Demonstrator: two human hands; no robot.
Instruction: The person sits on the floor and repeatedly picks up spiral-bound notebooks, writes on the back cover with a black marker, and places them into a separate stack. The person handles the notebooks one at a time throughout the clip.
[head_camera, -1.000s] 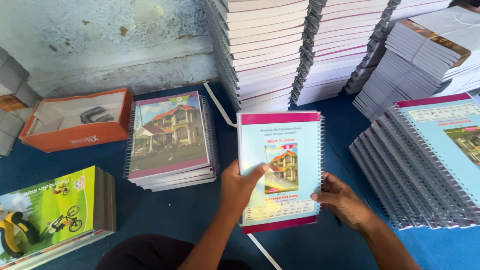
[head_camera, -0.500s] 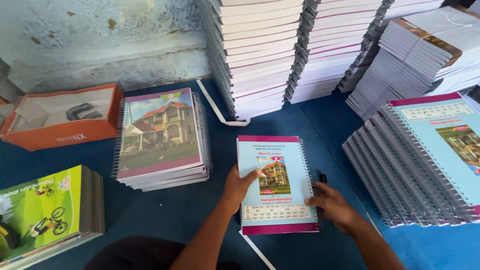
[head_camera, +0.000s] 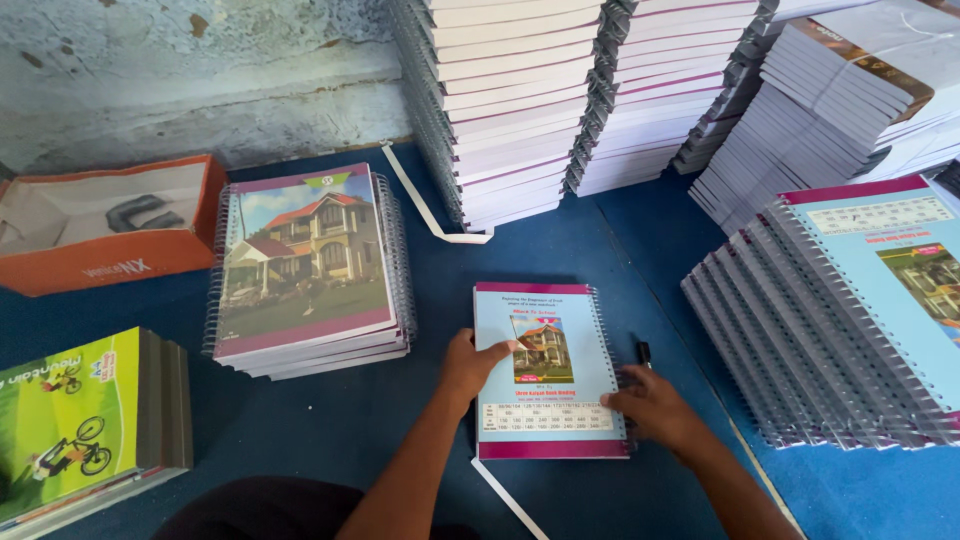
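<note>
A light-blue spiral notebook (head_camera: 548, 372) with a maroon border lies flat on the blue table, back cover up, its wire spine on the right. My left hand (head_camera: 470, 366) rests on the notebook's left edge with the thumb on the cover. My right hand (head_camera: 648, 404) presses the lower right corner at the spiral. A small black pen (head_camera: 643, 352) lies just right of the spine, above my right hand.
A short stack of house-cover notebooks (head_camera: 300, 270) sits to the left, and green bicycle-cover books (head_camera: 85, 425) at the far left. An orange box (head_camera: 100, 225) stands behind them. Tall white stacks (head_camera: 520, 110) rise at the back. Fanned spiral notebooks (head_camera: 840, 310) fill the right. White strips (head_camera: 430, 205) lie about.
The notebook was held tilted up in both hands; it has come down and now lies flat on the table, with both hands still on its edges.
</note>
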